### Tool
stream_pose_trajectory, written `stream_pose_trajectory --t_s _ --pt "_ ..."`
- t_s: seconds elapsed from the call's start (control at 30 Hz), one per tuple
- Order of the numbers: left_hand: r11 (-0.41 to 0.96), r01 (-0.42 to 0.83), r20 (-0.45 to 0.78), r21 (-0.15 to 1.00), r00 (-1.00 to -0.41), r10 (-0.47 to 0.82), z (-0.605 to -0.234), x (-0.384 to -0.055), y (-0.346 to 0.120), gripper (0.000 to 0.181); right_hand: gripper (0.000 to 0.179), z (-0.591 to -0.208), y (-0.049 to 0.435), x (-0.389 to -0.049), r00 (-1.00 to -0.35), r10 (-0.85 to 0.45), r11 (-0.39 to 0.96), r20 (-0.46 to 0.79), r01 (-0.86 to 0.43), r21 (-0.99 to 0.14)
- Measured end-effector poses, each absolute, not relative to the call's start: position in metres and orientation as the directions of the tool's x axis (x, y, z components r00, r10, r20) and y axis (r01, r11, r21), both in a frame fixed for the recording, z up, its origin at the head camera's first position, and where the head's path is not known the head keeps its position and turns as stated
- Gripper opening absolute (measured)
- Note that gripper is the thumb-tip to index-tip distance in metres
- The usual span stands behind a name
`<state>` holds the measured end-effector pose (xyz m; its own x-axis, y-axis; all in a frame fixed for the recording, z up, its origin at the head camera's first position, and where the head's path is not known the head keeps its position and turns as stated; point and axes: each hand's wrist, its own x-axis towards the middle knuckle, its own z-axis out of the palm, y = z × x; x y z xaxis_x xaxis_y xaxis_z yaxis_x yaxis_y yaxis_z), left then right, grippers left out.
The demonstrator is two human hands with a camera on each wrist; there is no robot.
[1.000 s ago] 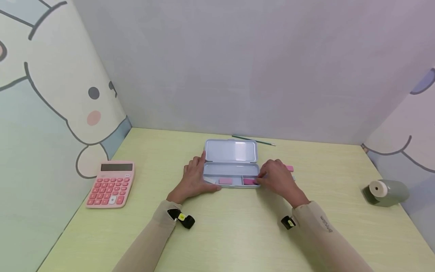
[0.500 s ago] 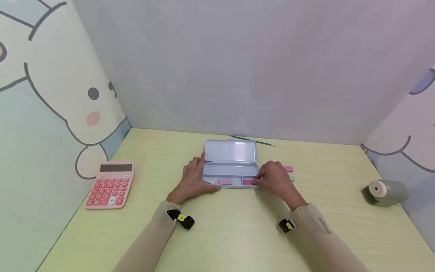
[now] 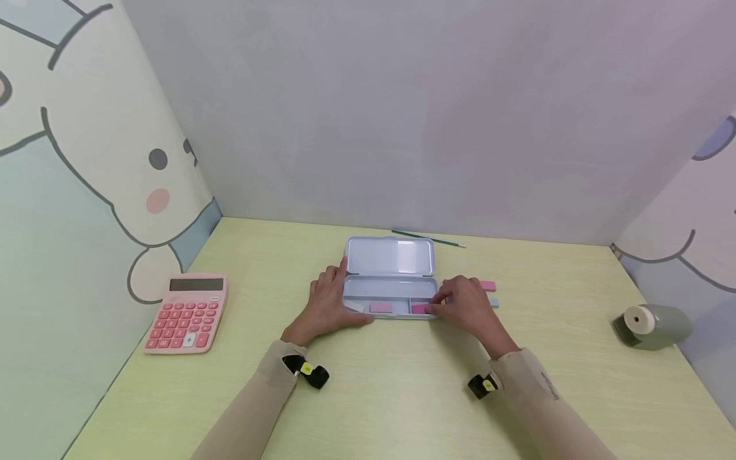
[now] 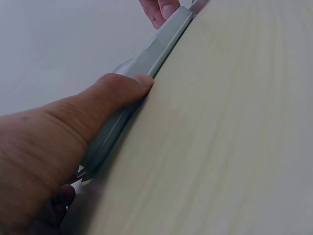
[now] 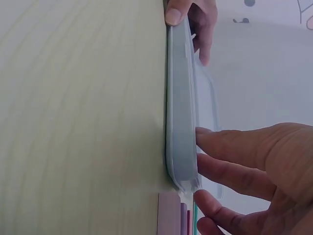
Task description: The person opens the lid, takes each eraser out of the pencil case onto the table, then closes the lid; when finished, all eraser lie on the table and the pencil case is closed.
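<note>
A pale blue pencil case (image 3: pixel 391 285) lies with its lid (image 3: pixel 382 255) raised on the table. My left hand (image 3: pixel 328 303) holds its left end, the thumb along the front wall and the other fingers at the left side. A light pink eraser (image 3: pixel 381 308) and a white piece (image 3: pixel 354 307) lie in the front left compartment. In the front right compartment is a dark pink eraser (image 3: pixel 419 308), with the bent fingers of my right hand (image 3: pixel 464 305) on it. The right wrist view shows thumb and fingers reaching over the case wall (image 5: pixel 182 112); their tips are partly hidden.
Right of the case lie a pink block (image 3: pixel 487 285) and a light blue one (image 3: pixel 494 302), partly behind my right hand. A pencil (image 3: pixel 428 238) lies behind the lid. A pink calculator (image 3: pixel 186 313) sits at left, a grey-green cylindrical object (image 3: pixel 653 326) at right.
My right hand and wrist have shifted slightly left and down, its fingers staying at the dark pink eraser. More of the blocks at right shows. The left hand and the case keep their places.
</note>
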<state>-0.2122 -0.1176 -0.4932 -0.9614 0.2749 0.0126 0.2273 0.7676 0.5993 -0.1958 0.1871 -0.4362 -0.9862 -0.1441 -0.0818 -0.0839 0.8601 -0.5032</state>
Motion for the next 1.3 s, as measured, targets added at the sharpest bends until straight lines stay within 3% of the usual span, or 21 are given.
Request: stream_pose_trajectory --t_s 0.23,0.63,1.3 --pt "0.767 0.228 0.015 0.6 -0.962 0.274 -0.491 -0.211 -0.117 0.145 0.011 -0.438 0.19 -0.191 -0.991 -0.115 0.831 -0.072 -0.056 -0.554" --pt "0.77 0.226 0.014 0.597 -0.962 0.272 -0.493 -0.211 -0.118 0.144 0.014 -0.44 0.192 -0.184 -0.977 -0.201 0.77 -0.064 -0.117 -0.628" --pt "0.771 0.233 0.02 0.593 -0.961 0.274 -0.494 -0.212 -0.118 0.144 0.019 -0.429 0.226 -0.175 -0.977 -0.21 0.741 0.034 -0.182 -0.646"
